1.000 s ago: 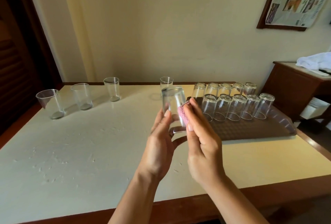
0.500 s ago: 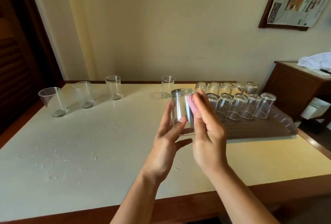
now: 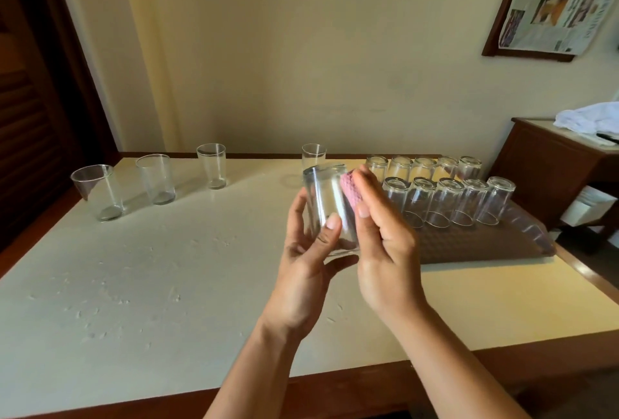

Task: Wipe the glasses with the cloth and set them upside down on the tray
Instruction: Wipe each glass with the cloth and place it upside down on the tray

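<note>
A: Left hand (image 3: pixel 310 261): what is the grip doing?
B: It is holding a glass (image 3: pixel 330 209) above the surface (image 3: pixel 150 284), thumb across the front, fingers behind.

A: Right hand (image 3: pixel 385 244)?
B: Its grip is pinching a pink cloth (image 3: pixel 351 191) and pressing it on the glass's right side.

A: The tray (image 3: pixel 469 244)?
B: It is sitting just right of the hands, carrying ten upturned glasses (image 3: pixel 445 194) in two rows.

A: Others?
B: Four upright glasses (image 3: pixel 155 179) are standing along the far edge.
</note>
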### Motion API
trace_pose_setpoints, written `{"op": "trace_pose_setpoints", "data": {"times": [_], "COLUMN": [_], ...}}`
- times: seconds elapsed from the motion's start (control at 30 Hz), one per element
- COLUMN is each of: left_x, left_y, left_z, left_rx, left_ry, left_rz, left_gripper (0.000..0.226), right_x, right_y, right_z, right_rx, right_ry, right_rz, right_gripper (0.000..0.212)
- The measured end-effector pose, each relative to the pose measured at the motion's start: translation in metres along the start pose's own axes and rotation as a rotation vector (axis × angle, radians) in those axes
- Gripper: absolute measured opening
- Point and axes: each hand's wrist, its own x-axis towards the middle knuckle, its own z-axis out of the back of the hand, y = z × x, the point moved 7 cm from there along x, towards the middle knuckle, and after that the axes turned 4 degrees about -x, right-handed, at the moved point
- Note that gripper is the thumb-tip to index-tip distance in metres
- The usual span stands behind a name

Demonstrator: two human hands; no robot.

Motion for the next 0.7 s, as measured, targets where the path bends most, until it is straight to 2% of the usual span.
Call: {"op": "trace_pose_setpoints", "data": {"times": [0.1,0.2,0.33,0.4,0.5,0.6,0.7], "left_x": [0.005,0.002,-0.004,-0.002,0.005,0.001,-0.007], "left_y": [-0.005,0.001,0.008,0.003,0.001,0.005,0.011], "left_z": [0.003,0.005,0.001,-0.005,0.002,0.005,0.0], "left_rx": [0.001,0.03,0.033,0.016,-0.069,-0.08,-0.037], "left_ry": [0.0,0.045,0.005,0.014,-0.028,0.007,0.003], "left_rz": [0.03,0.108,0.04,0.003,0.046,0.094,0.09], "left_gripper": [0.055,0.062,0.076,0.067,0.056,0.063,0.069], "right_x": [-0.018,-0.032,-0.007,-0.005,-0.026,-0.034,-0.011], "right_y": [0.007,-0.003,-0.009,-0.002,0.0,-0.004,-0.012], "right_z": [-0.008,-0.006,0.004,0.001,-0.004,-0.002,0.006], "right_rx": [0.001,0.038,0.056,0.072,0.019,0.08,0.102], "right_ry": [0.025,0.011,-0.008,0.024,0.071,0.081,0.058], "right_rz": [0.023,-0.014,-0.077,-0.07,-0.04,-0.041,-0.13], "right_gripper": [0.04,0.04,0.044,0.042,0.041,0.042,0.042]}}
